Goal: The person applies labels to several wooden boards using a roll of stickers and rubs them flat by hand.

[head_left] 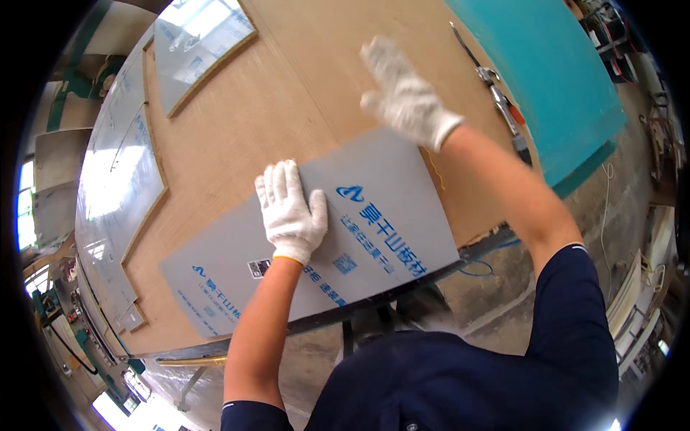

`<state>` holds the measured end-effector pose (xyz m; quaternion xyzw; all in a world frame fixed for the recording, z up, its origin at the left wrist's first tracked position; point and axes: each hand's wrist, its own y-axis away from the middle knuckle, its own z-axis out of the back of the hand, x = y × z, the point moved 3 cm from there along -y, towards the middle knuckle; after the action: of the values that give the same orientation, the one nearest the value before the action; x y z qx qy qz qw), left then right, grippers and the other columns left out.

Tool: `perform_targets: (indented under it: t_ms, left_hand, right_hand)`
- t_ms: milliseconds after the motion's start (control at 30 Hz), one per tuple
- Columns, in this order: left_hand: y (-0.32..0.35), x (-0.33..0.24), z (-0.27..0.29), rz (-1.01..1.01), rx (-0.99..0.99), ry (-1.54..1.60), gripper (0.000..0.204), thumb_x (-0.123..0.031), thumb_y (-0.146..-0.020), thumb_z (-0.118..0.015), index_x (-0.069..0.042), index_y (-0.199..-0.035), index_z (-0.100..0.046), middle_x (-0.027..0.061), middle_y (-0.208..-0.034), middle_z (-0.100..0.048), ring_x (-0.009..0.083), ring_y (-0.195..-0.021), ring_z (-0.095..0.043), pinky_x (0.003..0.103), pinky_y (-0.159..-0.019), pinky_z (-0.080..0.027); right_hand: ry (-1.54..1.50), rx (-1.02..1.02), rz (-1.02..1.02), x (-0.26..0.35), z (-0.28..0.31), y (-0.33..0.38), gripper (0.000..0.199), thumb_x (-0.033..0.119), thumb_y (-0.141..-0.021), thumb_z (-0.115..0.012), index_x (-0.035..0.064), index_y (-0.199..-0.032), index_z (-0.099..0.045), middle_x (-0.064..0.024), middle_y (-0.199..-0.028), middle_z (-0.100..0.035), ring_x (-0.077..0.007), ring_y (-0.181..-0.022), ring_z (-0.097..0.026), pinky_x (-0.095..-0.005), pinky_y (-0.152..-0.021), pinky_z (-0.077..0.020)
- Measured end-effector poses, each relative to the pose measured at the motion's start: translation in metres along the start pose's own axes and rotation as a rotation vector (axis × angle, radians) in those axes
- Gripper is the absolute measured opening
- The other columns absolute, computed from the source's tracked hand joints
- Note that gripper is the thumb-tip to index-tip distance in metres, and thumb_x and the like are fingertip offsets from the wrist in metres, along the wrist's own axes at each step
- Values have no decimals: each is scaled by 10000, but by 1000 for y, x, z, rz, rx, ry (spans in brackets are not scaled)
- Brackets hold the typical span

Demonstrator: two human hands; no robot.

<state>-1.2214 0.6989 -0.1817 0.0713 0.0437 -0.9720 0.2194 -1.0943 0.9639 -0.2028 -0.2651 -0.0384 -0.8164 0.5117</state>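
Note:
A grey rectangular panel (388, 187) with blue print lies flat along the near edge of the wooden worktable (302, 93). On it rests my left hand (289, 215) in a white knit glove, palm down with the fingers stretched out. My right hand (410, 93), gloved the same way, is raised near the panel's far right corner. Motion blurs it a little, but its thumb and fingers stand apart and hold nothing. I cannot tell whether it touches the surface beneath.
Right of my right hand lies a silver and black hand tool (503, 108) with an orange part. Beyond it runs a teal surface (553, 86). Shiny film-covered panels (129, 179) with stepped edges lie at the left, and another panel (201, 47) at the far left.

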Motion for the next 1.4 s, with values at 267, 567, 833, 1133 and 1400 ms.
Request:
perform_targets:
  t_ms: [267,567,833,1133,1400]
  left_hand:
    - [3,-4,-8,48,55,-46,718,-387,-998,-496,40,-1562,-373,244,-1637,-352,400,-1578,-205,496,-1314,-88]
    - [75,-160,-8,-284,78,462,787,-485,-877,-669,-8,-1486,-523,246,-1594,-431,417,-1539,-317,554,-1285,-189]
    - [213,88,20,146,-33,38,890,-679,-1004,-422,-35,-1613,-345,267,-1658,-314,425,-1584,-197,567,-1291,-76]
    - [417,396,83,1064,-52,-387,712,-349,-995,-596,-16,-1583,-372,244,-1620,-386,448,-1511,-308,513,-1250,-261]
    - [371,354,84,1144,-159,475,766,-379,-884,-692,-16,-1525,-486,267,-1505,-519,399,-1358,-537,438,-1145,-418]
  right_hand:
    - [-176,397,-98,114,44,312,987,408,-847,-758,-21,-1612,-304,-300,-1658,-281,-511,-1552,-215,-576,-1281,-192]
    - [-170,-56,-279,145,68,314,872,161,-853,-738,0,-1612,-341,-285,-1662,-302,-455,-1566,-246,-501,-1285,-213]
    - [15,4,-419,138,36,270,745,40,-893,-681,10,-1578,-391,-224,-1636,-374,-384,-1527,-345,-439,-1267,-280]
    - [53,-94,-888,155,17,275,655,155,-969,-595,3,-1574,-396,-218,-1609,-427,-355,-1504,-383,-407,-1254,-289]
    - [-227,-199,-1065,146,32,249,569,174,-855,-640,-51,-1377,-619,-154,-1254,-709,-275,-1099,-671,-351,-981,-507]
